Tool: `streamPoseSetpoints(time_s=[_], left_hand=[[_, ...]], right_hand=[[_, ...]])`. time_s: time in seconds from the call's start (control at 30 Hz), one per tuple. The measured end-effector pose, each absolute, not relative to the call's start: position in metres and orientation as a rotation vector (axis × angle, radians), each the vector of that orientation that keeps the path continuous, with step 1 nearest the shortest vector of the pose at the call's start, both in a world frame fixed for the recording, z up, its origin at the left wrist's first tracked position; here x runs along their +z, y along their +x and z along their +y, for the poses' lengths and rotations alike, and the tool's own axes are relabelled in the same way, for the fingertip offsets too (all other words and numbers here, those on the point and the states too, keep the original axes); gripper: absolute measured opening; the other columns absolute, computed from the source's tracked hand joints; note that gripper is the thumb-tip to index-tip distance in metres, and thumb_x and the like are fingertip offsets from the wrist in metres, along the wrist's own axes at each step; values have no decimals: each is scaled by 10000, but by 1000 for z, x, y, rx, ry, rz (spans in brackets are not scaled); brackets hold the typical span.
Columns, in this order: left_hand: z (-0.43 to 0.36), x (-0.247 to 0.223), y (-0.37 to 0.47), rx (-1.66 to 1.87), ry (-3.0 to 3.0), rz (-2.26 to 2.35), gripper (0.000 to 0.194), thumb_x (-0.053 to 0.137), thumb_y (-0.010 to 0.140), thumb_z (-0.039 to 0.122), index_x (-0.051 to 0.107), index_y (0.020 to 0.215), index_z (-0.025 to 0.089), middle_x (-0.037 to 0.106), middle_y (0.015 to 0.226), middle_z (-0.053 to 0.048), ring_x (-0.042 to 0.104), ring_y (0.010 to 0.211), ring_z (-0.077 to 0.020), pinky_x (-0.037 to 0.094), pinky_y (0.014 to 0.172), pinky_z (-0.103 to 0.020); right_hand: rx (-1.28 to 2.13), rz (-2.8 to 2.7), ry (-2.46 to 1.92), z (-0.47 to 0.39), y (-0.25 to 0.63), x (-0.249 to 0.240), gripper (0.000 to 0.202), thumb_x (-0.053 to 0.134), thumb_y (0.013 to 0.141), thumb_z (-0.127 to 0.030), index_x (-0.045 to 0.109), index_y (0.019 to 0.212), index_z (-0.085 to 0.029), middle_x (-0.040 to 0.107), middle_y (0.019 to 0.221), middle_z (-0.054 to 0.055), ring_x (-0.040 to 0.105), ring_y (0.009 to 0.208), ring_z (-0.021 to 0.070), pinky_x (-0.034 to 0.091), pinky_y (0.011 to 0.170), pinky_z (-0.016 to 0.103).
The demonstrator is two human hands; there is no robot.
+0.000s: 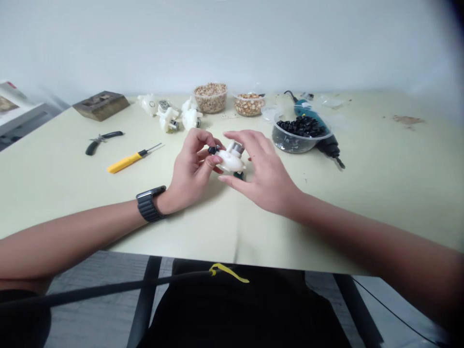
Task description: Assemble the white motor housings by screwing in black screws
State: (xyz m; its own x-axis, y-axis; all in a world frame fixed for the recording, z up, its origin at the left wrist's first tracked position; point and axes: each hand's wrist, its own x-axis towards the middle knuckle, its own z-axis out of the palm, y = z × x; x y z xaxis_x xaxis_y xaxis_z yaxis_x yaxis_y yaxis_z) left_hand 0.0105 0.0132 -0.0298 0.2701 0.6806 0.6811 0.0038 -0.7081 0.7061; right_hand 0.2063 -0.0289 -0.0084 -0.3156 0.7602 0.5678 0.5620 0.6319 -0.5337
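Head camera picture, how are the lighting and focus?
Head view: diffuse light, soft-edged shadows on the table; head view: right forearm blurs toward the frame's edge; head view: upper-right corner dark; head view: fine detail on the white part looks soft.

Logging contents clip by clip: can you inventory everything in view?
White part: 1, white with silver cylinder, centre
Black piece: 1, black, at its left end
Other white parts: several, white, back left
Wooden block: 1, brown, back left
Pliers: 1, black-handled, left
Screwdriver: 1, yellow-handled, left
Tan-filled tub: 1, clear, back centre
Orange-brown-filled tub: 1, clear, back centre
Black-filled tub: 1, clear, right
Power tool: 1, teal and black, partly behind that tub
Stain: 1, brown, far right
Table: 1, pale yellow-green, beneath these
Cable: 1, black, bottom
Yellow tie: 1, yellow, on cable
Watch: 1, dark, left wrist
Left hand: 1, bare, gripping white part
Right hand: 1, bare, open around white part
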Motion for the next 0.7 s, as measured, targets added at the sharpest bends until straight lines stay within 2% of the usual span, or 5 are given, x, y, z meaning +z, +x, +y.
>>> streamPoseSetpoints(time_s=[0.13,0.27,0.4,0.57,0.7], left_hand=[[20,-27,1,1449,1948,674,351,701,976,504,471,1061,253,617,1041,-25,674,829,-129,628,608,-229],[30,-26,-9,1483,1929,682,338,710,973,477,477,1063,249,615,1030,-29,683,839,-132,632,597,-212],[37,-27,-12,1426,1877,668,300,722,970,410,491,1060,242,617,1049,-35,680,821,-125,649,602,-219],[36,-27,-9,1321,1821,666,303,737,956,402,504,1036,226,626,1022,-34,683,796,-122,657,624,-232],[35,-26,-7,1286,1794,664,307,741,950,400,503,1023,220,635,1026,-33,679,777,-111,654,632,-228]], right_hand=[[284,-2005,-1189,-22,212,-16,888,812,784,-263,388,1564,-262,512,1528,160,484,1403,384,423,1154,619],[376,-2040,-1344,-19,216,-19,759,729,818,-250,437,1518,-229,559,1443,175,538,1332,378,477,1078,611],[396,-2093,-1410,-15,221,-19,636,698,868,-281,487,1462,-197,649,1254,137,626,1131,322,532,963,530],[205,-2271,-1376,-2,229,-25,206,571,986,-273,658,1138,-165,694,1093,131,638,1058,312,518,952,485],[106,-2255,-1434,5,234,-24,242,458,1019,-239,636,1139,-127,681,1151,189,626,1117,341,502,985,497]])
